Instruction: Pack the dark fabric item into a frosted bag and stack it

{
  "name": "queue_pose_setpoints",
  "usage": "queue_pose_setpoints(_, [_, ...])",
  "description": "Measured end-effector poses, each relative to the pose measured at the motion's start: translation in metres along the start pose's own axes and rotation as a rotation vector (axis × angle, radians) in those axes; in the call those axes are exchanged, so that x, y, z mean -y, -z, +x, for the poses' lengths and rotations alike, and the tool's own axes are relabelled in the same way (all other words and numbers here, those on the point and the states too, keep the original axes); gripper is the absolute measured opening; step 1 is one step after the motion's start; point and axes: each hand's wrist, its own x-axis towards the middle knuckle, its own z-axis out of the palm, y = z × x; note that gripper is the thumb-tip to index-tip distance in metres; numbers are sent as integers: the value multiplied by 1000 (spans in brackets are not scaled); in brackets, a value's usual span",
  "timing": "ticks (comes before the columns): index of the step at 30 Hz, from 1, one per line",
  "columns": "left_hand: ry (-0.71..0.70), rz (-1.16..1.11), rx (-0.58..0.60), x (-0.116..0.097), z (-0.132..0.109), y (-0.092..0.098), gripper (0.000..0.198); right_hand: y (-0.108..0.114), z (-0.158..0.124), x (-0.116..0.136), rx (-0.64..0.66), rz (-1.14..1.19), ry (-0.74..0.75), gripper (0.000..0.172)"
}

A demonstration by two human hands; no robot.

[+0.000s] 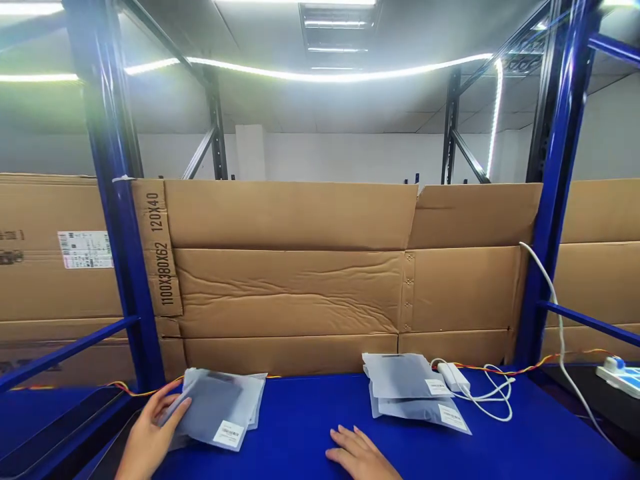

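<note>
My left hand (pixel 157 427) grips the left edge of a translucent grey plastic pouch (pixel 213 403) with a white barcode label at its lower corner. At least one more pouch (pixel 256 400) lies underneath it, mostly covered. What the pouches contain is hidden. Over the blue shelf, my right hand (pixel 357 453) is open with its fingers spread, holding nothing. Beyond it, to the right, a second small pile of similar labelled pouches (pixel 407 377) rests on the shelf, apart from my right hand.
A white adapter with a coiled cable (pixel 455 378) lies beside the right pile. Cardboard sheeting (pixel 290 287) closes off the back of the blue shelf (pixel 300 427). Blue rack posts (pixel 125 267) stand on both sides. A white power strip (pixel 620 377) sits at far right.
</note>
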Motion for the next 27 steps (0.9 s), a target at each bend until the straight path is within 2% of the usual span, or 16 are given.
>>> queue_pose_setpoints(3, [102, -287, 240, -23, -24, -17, 83, 15, -11, 21, -45, 102, -55, 61])
queue_pose_setpoints(5, [126, -366, 359, -38, -50, -35, 81, 21, -19, 30, -166, 246, -99, 59])
queue_pose_setpoints(8, [114, -434, 556, -57, -102, -66, 71, 25, -29, 34, -315, 486, -194, 55])
queue_pose_setpoints(10, [87, -476, 698, -67, -138, -85, 60, 25, -32, 33, -300, 593, -239, 56])
queue_pose_setpoints(12, [57, -486, 862, -75, -163, -98, 54, 22, -33, 30, -256, 646, -236, 59])
queue_pose_setpoints(15, [55, -392, 1143, -86, -173, -107, 51, 20, -32, 28, -245, 671, -215, 64])
queue_pose_setpoints(17, [75, -298, 1173, -92, -166, -109, 53, 21, -33, 28, -207, 722, -193, 58])
queue_pose_setpoints(21, [95, -267, 1078, -99, -157, -113, 59, 26, -32, 33, -48, 892, -133, 58])
queue_pose_setpoints(24, [117, -328, 1146, -101, -169, -118, 49, 25, -29, 38, 38, 938, -139, 60])
queue_pose_setpoints(27, [132, -396, 1217, -98, -185, -124, 50, 17, -24, 42, 20, 916, -147, 56])
